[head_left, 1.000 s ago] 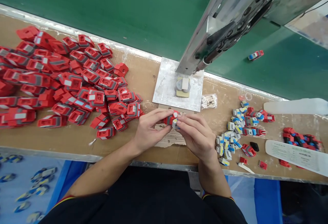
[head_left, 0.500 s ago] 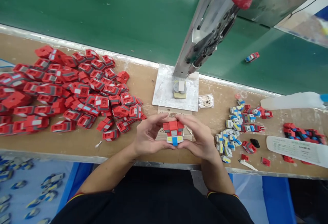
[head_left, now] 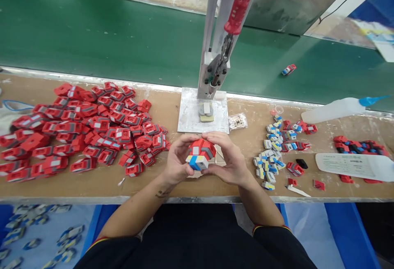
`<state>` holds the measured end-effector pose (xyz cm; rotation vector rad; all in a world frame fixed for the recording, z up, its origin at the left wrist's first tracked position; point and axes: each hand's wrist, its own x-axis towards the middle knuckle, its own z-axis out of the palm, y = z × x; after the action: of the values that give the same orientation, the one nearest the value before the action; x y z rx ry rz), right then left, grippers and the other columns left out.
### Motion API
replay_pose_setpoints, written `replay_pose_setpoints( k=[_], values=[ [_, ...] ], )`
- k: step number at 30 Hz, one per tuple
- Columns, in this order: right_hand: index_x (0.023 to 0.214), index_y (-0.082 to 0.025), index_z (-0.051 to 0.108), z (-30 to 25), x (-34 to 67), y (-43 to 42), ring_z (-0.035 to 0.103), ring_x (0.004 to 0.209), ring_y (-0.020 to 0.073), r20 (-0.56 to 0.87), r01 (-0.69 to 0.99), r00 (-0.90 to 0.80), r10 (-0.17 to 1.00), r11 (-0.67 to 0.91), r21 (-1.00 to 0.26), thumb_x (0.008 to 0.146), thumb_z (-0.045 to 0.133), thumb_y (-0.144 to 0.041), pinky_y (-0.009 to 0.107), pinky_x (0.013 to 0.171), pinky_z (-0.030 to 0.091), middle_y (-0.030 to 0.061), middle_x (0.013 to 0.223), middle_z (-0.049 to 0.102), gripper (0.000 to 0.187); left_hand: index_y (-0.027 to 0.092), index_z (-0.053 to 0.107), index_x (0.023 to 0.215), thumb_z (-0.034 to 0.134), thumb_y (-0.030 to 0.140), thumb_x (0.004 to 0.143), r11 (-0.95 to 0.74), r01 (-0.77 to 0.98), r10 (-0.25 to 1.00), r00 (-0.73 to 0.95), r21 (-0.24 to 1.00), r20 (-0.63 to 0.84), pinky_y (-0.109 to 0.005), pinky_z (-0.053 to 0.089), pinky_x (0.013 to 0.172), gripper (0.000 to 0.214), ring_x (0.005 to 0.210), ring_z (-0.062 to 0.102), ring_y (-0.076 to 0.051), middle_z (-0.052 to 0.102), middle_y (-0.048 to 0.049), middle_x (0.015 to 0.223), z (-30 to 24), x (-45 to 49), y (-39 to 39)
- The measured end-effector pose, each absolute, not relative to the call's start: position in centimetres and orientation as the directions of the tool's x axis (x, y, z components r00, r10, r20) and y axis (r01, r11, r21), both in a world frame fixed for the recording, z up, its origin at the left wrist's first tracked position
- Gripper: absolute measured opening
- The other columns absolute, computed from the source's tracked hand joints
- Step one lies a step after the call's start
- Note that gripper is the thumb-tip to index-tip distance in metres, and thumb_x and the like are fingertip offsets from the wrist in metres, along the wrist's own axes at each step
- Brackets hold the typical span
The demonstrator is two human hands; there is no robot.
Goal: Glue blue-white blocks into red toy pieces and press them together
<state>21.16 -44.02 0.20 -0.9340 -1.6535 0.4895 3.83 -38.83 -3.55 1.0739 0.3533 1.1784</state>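
Just above the bench, in front of the press, I hold a red toy car body (head_left: 200, 147) with a white, blue and yellow front piece (head_left: 197, 162) on its near end. My left hand (head_left: 177, 163) grips it from the left, its thumb against the front piece. From the right, my right hand (head_left: 230, 160) curls around the red body, fingers over the far side and thumb below. Part of the car is hidden by my fingers. Cotton swabs (head_left: 217, 156) show partly behind my hands.
A lever press (head_left: 215, 72) with a red handle stands on a metal plate (head_left: 187, 117). Many red bodies (head_left: 101, 123) lie left; small white-blue pieces (head_left: 272, 154) lie right. Further right are plastic bottles (head_left: 335, 111) and a knife (head_left: 298, 190). Behind runs a green conveyor (head_left: 123, 43) with one car (head_left: 288, 70).
Between my hands the toy car has turned, so its front piece now faces lower left and a grey-striped side shows. The camera view has shifted too.
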Motion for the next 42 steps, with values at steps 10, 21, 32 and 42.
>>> replay_pose_setpoints(
  k=[10, 21, 32, 42],
  values=[
    [0.153, -0.033, 0.059, 1.7, 24.4, -42.8, 0.076, 0.115, 0.0237, 0.61, 0.638, -0.11, 0.785, 0.526, -0.562, 0.104, 0.065, -0.014, 0.042, 0.097, 0.069, 0.0098, 0.125, 0.074, 0.053, 0.031, 0.068, 0.143, 0.089, 0.037, 0.091, 0.011, -0.365, 0.742, 0.627, 0.931, 0.237, -0.035, 0.063, 0.099, 0.056, 0.118, 0.075, -0.025, 0.072, -0.0106, 0.141, -2.0, 3.9, -36.2],
    [0.148, -0.032, 0.061, 0.6, 25.3, -38.5, 0.074, 0.124, 0.0265, 0.591, 0.65, -0.217, 0.777, 0.567, -0.506, 0.101, 0.062, -0.012, 0.049, 0.105, 0.068, 0.0099, 0.134, 0.076, 0.051, 0.021, 0.066, 0.128, 0.086, 0.04, 0.089, -0.148, -0.171, 0.715, 0.663, 0.974, 0.224, -0.038, 0.063, 0.099, 0.048, 0.113, 0.079, -0.026, 0.081, -0.0111, 0.12, -2.6, 6.0, -30.7],
    [0.143, -0.037, 0.062, 5.7, 29.3, -32.0, 0.069, 0.128, 0.0245, 0.735, 0.692, 0.153, 0.661, 0.459, -0.557, 0.103, 0.063, -0.038, 0.041, 0.095, 0.068, 0.0059, 0.14, 0.065, 0.04, 0.019, 0.07, 0.118, 0.083, 0.01, 0.077, -0.256, 0.036, 0.884, 0.414, 0.966, 0.219, -0.048, 0.061, 0.105, 0.044, 0.106, 0.078, -0.027, 0.081, -0.0107, 0.115, -5.3, 9.1, -25.8],
    [0.152, -0.04, 0.047, 11.8, 26.0, -27.3, 0.075, 0.117, 0.0215, 0.752, 0.504, 0.078, 0.655, 0.625, -0.596, 0.096, 0.063, -0.079, 0.036, 0.102, 0.064, 0.0029, 0.123, 0.073, 0.07, 0.02, 0.069, 0.124, 0.08, 0.014, 0.082, -0.311, 0.05, 0.835, 0.492, 0.949, 0.247, -0.045, 0.06, 0.107, 0.044, 0.108, 0.077, -0.024, 0.081, -0.0101, 0.119, -7.1, 10.7, -24.6]
  ],
)
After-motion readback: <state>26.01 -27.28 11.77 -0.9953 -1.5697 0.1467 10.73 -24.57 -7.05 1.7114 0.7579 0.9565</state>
